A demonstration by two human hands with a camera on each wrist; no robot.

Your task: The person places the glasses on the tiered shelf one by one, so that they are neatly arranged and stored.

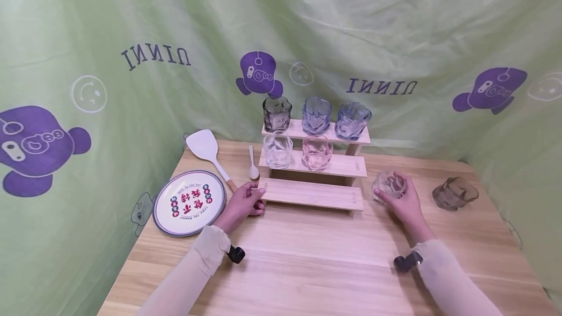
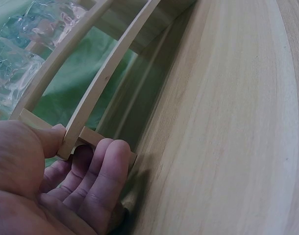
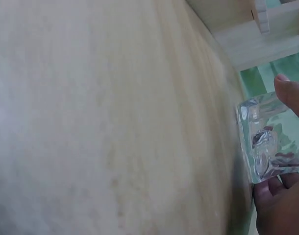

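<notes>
A three-step wooden rack (image 1: 311, 194) stands on the table. My left hand (image 1: 241, 204) pinches the left end of its lowest step, thumb above and fingers below, as the left wrist view shows. To the right of the rack, my right hand (image 1: 406, 204) grips a clear glass (image 3: 269, 139), its base at the tabletop. The top step bears a dark grey glass (image 1: 277, 115) and two blue glasses (image 1: 316, 116). On the middle step are another clear glass (image 1: 278, 151) and a pink glass (image 1: 317, 153). Nothing stands on the lowest step.
A brown glass (image 1: 454, 194) is right of my right hand. Left of the rack lie a printed plate (image 1: 164, 218), a white spatula (image 1: 204, 145) with a wooden handle end, and a small spoon (image 1: 253, 172). A green curtain (image 1: 307, 23) hangs around the wooden table (image 1: 307, 267).
</notes>
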